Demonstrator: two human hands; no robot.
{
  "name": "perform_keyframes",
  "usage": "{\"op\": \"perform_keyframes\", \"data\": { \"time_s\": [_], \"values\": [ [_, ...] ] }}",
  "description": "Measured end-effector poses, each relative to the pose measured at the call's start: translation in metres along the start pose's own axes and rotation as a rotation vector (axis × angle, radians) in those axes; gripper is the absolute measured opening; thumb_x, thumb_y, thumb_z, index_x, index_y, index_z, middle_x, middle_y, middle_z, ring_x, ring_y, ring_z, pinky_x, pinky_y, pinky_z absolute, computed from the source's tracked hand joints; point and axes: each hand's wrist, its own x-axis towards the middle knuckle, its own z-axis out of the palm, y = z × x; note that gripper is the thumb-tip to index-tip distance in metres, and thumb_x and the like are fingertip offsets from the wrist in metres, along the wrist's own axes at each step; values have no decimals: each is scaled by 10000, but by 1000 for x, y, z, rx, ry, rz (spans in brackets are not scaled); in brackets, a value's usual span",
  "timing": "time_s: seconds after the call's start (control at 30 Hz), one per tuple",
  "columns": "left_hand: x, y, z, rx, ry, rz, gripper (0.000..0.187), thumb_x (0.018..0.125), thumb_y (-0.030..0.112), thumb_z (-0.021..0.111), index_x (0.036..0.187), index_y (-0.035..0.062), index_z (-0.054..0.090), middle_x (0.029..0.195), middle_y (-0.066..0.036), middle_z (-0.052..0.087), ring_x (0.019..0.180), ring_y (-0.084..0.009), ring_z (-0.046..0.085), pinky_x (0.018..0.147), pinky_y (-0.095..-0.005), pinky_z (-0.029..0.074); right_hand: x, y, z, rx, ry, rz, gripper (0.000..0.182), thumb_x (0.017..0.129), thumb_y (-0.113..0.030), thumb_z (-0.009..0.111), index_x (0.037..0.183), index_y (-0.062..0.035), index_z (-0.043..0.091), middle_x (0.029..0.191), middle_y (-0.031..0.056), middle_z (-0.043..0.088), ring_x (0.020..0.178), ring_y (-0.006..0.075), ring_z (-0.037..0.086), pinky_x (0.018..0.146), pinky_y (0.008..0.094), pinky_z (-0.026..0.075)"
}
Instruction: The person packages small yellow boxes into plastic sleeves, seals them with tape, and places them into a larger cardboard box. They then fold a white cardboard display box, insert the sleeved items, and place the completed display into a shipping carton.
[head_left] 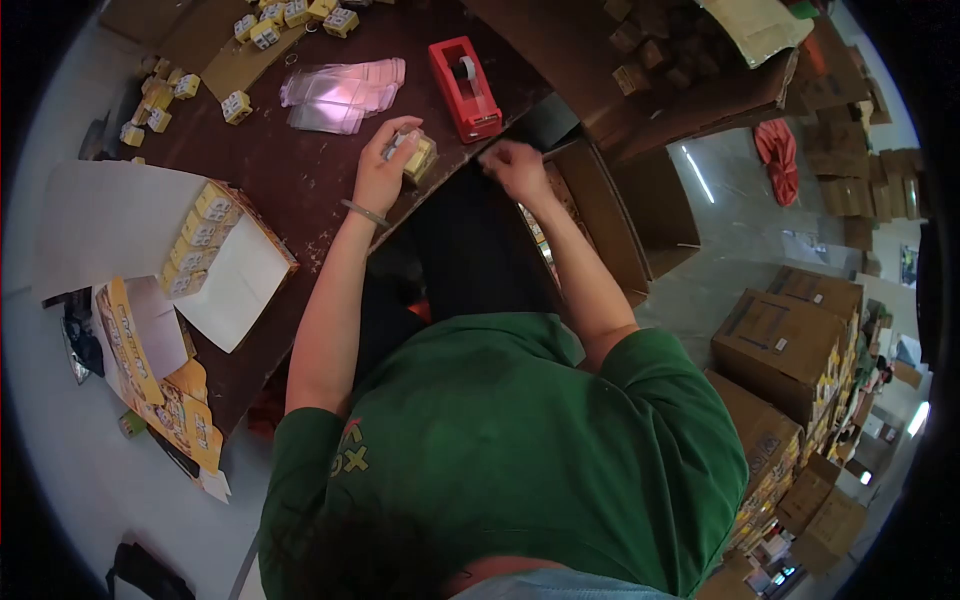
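Observation:
At the edge of the dark red table (300, 190), my left hand (383, 165) is closed around a small yellow box (420, 160). My right hand (517, 170) is closed just off the table edge, to the right of the box and apart from it; what its fingers hold, if anything, is too small to tell. A red tape dispenser (466, 90) stands above and between my hands. Clear plastic sleeves (343, 95) lie in an overlapping pile beyond my left hand.
Small yellow boxes (265, 33) are scattered at the table's far side. An open carton (235, 270) with rows of yellow boxes stands at left, beside flattened orange packaging (185, 410). An open cardboard box (600, 220) is right of my right arm. Stacked cartons (780, 335) stand further right.

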Motion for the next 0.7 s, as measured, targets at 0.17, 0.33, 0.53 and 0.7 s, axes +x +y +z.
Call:
{"op": "perform_keyframes", "data": {
  "time_s": [0.17,0.33,0.53,0.7],
  "values": [
    [-7,14,-5,-38,20,-11,224,972,137,553,1163,36,613,1028,-46,649,973,-114,597,869,-249,465,-34,-59,21,700,-301,-104,213,930,-57,630,1128,7,585,879,28,648,808,86,613,755,239,503],
    [-7,7,-11,-142,-54,23,260,970,140,552,1205,32,583,1033,-50,650,965,-120,600,866,-258,473,-15,-83,48,515,-130,-143,329,879,-90,705,1159,11,563,784,48,667,735,85,638,675,242,500],
    [-22,4,-12,-591,51,8,301,986,136,520,1266,28,506,1160,-97,604,1133,-227,594,980,-335,472,-33,-66,60,-191,-21,-143,452,940,-395,616,1211,-35,576,850,171,678,789,340,678,674,399,518],
    [-47,29,-1,-833,148,69,438,1052,388,367,1255,23,501,1297,-173,552,1258,-280,505,1100,-422,372,-39,-94,57,507,-116,-253,487,905,-289,685,1273,-7,533,1013,178,663,883,304,658,805,369,512]
  ]
}}
